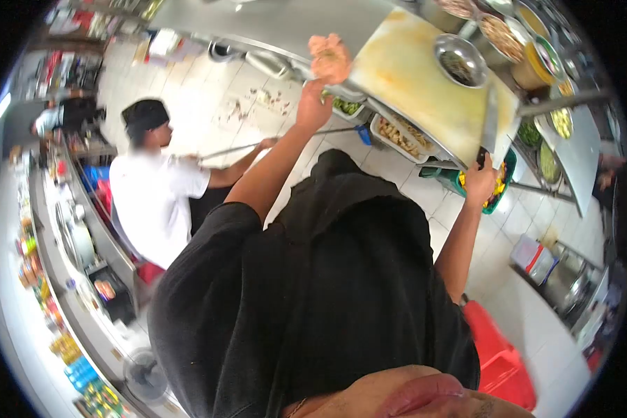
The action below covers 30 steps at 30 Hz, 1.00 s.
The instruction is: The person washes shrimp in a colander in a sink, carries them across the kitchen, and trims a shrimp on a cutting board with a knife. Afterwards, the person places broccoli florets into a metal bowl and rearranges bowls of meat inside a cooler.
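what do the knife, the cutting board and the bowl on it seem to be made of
Knife: blade probably smooth steel, from its grey metallic look; black handle, plastic or wood, can't tell. Cutting board: likely matt plastic, whitish with yellow stains and no wood grain visible. Bowl: probably polished stainless steel, given its silvery shine.

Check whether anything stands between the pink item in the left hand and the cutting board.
Nothing visible separates the pink item from the nearest edge of the cutting board; the metal bowl and knife lie farther right.
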Available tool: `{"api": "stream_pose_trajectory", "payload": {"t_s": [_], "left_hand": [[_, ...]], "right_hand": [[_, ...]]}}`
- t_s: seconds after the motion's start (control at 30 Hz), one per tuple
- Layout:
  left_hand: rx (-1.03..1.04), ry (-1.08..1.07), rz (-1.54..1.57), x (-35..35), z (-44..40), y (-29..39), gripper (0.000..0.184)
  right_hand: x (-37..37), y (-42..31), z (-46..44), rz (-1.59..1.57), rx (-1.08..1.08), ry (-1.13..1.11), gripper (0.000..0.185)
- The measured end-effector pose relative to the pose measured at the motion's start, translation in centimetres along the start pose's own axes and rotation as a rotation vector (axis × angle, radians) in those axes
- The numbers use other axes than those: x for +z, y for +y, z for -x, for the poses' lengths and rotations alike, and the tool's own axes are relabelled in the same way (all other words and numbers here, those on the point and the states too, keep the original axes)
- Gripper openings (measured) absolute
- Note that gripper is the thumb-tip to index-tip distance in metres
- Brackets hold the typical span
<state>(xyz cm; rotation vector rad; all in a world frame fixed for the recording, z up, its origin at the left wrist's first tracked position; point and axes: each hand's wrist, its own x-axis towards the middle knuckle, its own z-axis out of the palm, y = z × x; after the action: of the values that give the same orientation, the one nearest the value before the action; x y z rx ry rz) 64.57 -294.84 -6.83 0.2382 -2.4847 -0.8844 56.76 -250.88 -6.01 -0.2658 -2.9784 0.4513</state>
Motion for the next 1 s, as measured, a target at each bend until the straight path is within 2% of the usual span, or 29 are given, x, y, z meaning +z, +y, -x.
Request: {"api": "stream_pose_trajectory", "payload": {"t_s": [0.03, 0.07, 0.17, 0.2, 0.3, 0.47, 0.5, 0.6, 0.67, 0.7, 0.73, 0.8, 0.87, 0.93, 1.0], "left_hand": [[-0.069, -0.004, -0.01, -0.1, 2.8, 0.2, 0.039], [-0.137, -0.048, -0.014, -0.9, 4.8, 0.6, 0.039], [-0.341, -0.196, 0.002, -2.2, 11.0, 0.5, 0.038], [-0.258, -0.159, -0.052, -2.1, 12.4, -1.8, 0.037], [-0.503, -0.177, -0.09, -4.3, 18.7, -1.8, 0.036], [-0.7, -0.154, -0.081, -5.8, 23.6, -1.7, 0.035], [-0.726, -0.163, -0.071, -6.0, 24.2, -1.9, 0.035], [-0.811, -0.211, -0.05, -5.3, 27.0, -2.0, 0.037], [-0.83, -0.193, -0.05, -5.0, 27.0, -4.4, 0.037], [-0.817, -0.18, -0.043, -4.9, 28.4, -5.8, 0.037], [-0.805, -0.168, -0.037, -4.6, 30.2, -6.8, 0.038], [-0.907, -0.136, -0.014, -4.6, 32.9, -7.3, 0.038], [-1.054, -0.173, 0.007, -4.9, 34.9, -8.7, 0.039], [-1.106, -0.222, -0.019, -4.4, 38.0, -11.5, 0.04], [-1.205, -0.3, -0.032, -5.2, 40.0, -11.5, 0.04]], "right_hand": [[0.0, 0.8, -0.7, 0.015, -0.167, 0.094, 0.039], [-2.3, -1.8, -0.8, -0.063, -0.161, 0.097, 0.038], [-3.6, -7.4, -2.3, -0.303, -0.51, 0.125, 0.036], [-3.4, -10.2, -2.9, -0.378, -0.638, 0.156, 0.036], [-1.3, -18.3, -4.0, -0.516, -0.847, 0.11, 0.037], [2.8, -30.3, -6.4, -0.552, -1.082, 0.05, 0.043], [3.6, -32.3, -6.5, -0.533, -1.101, 0.057, 0.044], [6.2, -35.1, -6.2, -0.371, -1.01, -0.216, 0.051], [8.7, -37.0, -7.3, 0.033, -1.106, -0.09, 0.055], [9.0, -35.9, -5.9, 0.009, -1.165, 0.193, 0.054], [9.0, -35.5, -5.2, 0.048, -1.096, 0.153, 0.054], [9.2, -34.4, -5.0, 0.055, -1.019, 0.115, 0.053], [9.4, -33.7, -5.4, 0.024, -0.951, 0.112, 0.053], [9.6, -33.6, -5.7, 0.014, -0.834, 0.101, 0.052], [10.3, -31.8, -5.0, 0.052, -0.794, 0.091, 0.052]]}}
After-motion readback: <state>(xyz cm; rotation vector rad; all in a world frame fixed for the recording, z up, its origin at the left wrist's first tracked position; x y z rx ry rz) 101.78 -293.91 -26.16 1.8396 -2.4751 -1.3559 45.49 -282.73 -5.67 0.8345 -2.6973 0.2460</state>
